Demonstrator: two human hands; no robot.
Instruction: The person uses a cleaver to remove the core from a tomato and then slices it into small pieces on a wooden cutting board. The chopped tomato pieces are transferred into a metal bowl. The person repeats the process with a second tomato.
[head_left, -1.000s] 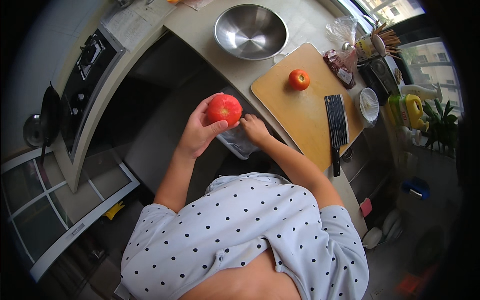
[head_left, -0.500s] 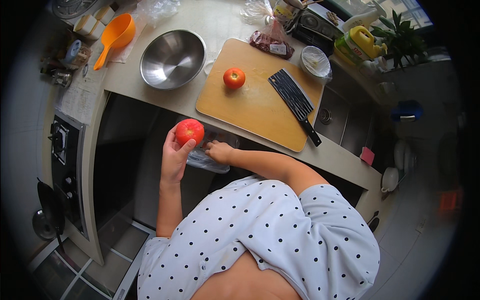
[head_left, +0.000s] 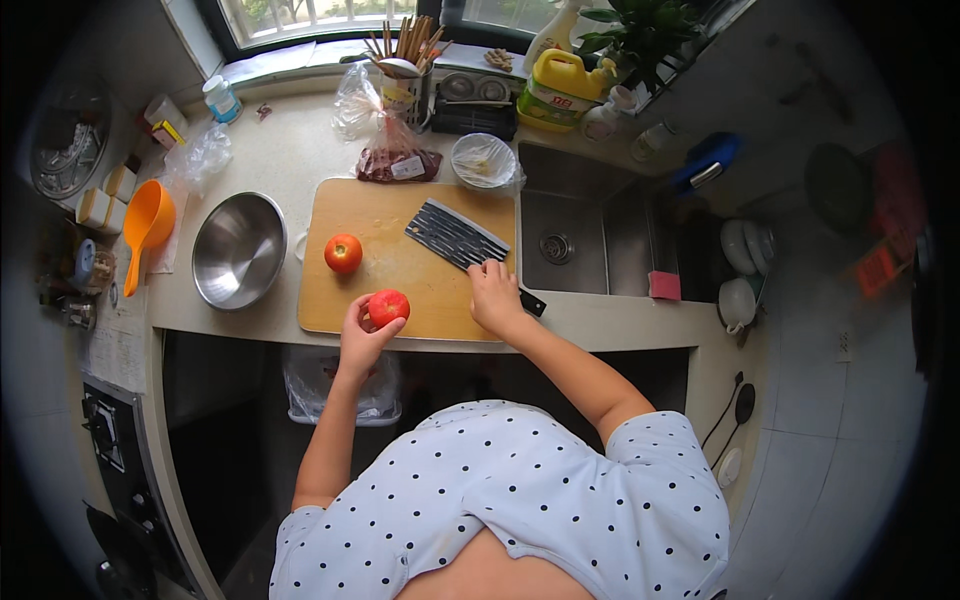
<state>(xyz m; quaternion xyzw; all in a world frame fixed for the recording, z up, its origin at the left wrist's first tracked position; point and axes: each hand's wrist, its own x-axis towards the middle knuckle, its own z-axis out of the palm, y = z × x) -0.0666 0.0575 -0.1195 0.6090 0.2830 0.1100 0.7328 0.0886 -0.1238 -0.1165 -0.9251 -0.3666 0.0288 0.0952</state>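
A peeled red tomato (head_left: 388, 308) is in my left hand (head_left: 360, 338), held over the near edge of the wooden cutting board (head_left: 430, 305). My right hand (head_left: 496, 300) is closed around the cleaver (head_left: 455, 235) where blade meets handle; its black handle end shows past the hand. The dark patterned blade lies on the board, pointing to the far left. A second tomato (head_left: 343, 254), shiny and with its skin on, sits on the board's left half, beyond my left hand.
Left of the board stands a steel bowl (head_left: 239, 252), then an orange ladle-shaped scoop (head_left: 150, 215). Behind it are a bag of dark red food (head_left: 400, 164) and a covered bowl (head_left: 486, 162). A sink (head_left: 578, 200) lies right; a lined bin (head_left: 345, 405) is below the counter.
My right hand has moved from beside the bin, under the counter edge, up to the cleaver. My left hand has carried the peeled tomato forward over the board. The view has shifted.
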